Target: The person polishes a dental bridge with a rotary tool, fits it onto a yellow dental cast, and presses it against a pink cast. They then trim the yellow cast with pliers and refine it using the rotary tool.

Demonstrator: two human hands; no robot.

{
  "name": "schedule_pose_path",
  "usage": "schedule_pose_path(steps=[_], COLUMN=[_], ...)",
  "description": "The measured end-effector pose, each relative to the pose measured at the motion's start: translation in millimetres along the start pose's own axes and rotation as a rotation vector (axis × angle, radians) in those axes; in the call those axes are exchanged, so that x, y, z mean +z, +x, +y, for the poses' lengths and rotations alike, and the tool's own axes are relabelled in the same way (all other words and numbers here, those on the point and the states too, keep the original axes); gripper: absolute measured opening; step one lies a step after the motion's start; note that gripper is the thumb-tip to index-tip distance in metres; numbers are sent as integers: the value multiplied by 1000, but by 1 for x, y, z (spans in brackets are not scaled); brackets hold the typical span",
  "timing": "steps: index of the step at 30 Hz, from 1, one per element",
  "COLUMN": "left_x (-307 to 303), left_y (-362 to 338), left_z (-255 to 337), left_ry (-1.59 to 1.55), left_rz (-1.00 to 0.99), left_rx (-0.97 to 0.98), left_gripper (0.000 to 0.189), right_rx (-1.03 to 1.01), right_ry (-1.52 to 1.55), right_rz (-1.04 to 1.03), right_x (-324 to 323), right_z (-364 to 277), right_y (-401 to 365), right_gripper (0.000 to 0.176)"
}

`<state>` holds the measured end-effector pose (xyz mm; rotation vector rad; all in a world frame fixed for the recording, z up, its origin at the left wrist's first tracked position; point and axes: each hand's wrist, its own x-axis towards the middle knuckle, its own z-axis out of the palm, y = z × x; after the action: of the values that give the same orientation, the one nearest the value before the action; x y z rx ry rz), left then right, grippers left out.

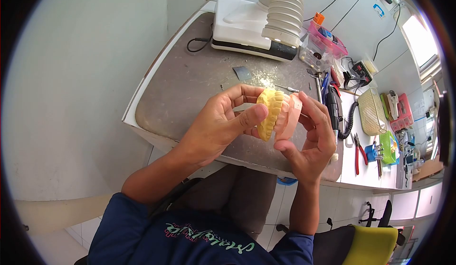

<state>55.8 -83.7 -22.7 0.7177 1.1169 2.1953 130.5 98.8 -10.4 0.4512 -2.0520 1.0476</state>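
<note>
My left hand point(223, 118) grips a yellow plaster dental model point(270, 115), thumb on the near face and fingers behind it. In my right hand point(311, 132) is a pink denture point(290, 117) with pale teeth, pinched between the thumb below and the fingers above. The two pieces are held up over the bench, tooth rows turned toward each other and meeting or nearly so. Beyond them on the bench lie pale shavings point(263, 77), a small dark flat sheet point(242, 73) and a thin metal hand tool point(287, 88).
A white machine point(240, 25) with a ribbed hose point(285, 13) stands at the back of the grey bench top point(175, 84). Clear and pink bins point(316, 51), a corded handpiece point(334, 111), a cream basket point(371, 112) and red-handled pliers point(359, 156) are to the right.
</note>
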Motion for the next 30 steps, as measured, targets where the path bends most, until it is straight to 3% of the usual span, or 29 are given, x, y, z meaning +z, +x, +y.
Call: schedule_pose_path(steps=[30], left_x=[2], left_y=[-1], left_z=[-1], left_ry=[7], left_rz=[47], left_rx=[37], left_gripper=[60], right_rx=[-12], right_ry=[2], right_rz=[-7], right_x=[2], right_z=[0], right_y=[-2], right_gripper=[85])
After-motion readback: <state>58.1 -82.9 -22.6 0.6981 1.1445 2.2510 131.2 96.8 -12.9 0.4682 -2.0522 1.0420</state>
